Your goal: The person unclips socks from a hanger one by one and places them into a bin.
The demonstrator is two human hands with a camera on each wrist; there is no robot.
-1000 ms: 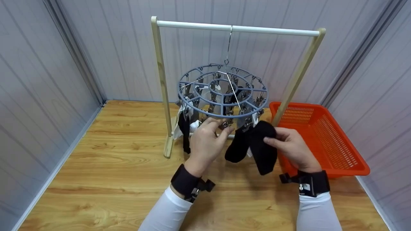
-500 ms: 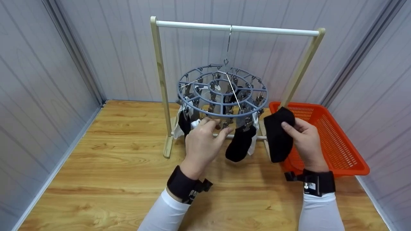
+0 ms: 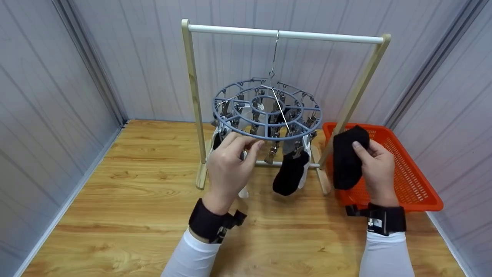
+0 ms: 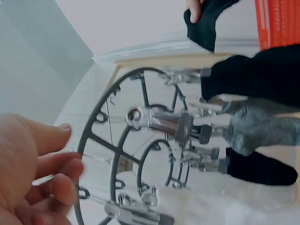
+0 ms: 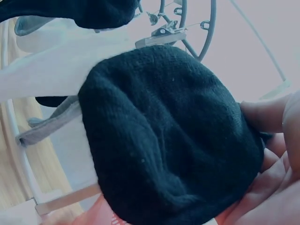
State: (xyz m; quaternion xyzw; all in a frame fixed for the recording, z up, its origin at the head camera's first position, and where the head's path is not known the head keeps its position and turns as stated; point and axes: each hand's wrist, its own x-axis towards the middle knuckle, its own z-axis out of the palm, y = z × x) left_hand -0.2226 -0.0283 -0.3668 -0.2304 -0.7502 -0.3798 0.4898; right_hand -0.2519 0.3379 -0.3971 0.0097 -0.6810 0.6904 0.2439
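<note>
My right hand (image 3: 376, 169) pinches a black sock (image 3: 348, 159) between thumb and fingers, in front of the orange basket. The same sock (image 5: 164, 136) fills the middle of the right wrist view. My left hand (image 3: 230, 167) is at the front left of the round grey clip hanger (image 3: 265, 137), fingers loosely bent. In the left wrist view the left hand (image 4: 42, 173) holds nothing, and a bare metal clip (image 4: 161, 124) hangs beyond it. Another black sock (image 3: 291, 175) hangs from a clip at the hanger's front right.
The hanger hooks over the white bar (image 3: 326, 36) of a wooden stand (image 3: 194, 96). Grey, white and black socks hang around it, such as a grey sock (image 4: 262, 126). An orange basket (image 3: 417, 173) stands at the right on the wood-grain surface (image 3: 115, 215).
The right hand has drawn the black sock to the right, away from the hanger and the other black sock. The left hand has moved slightly left, away from a front clip, which now hangs free.
</note>
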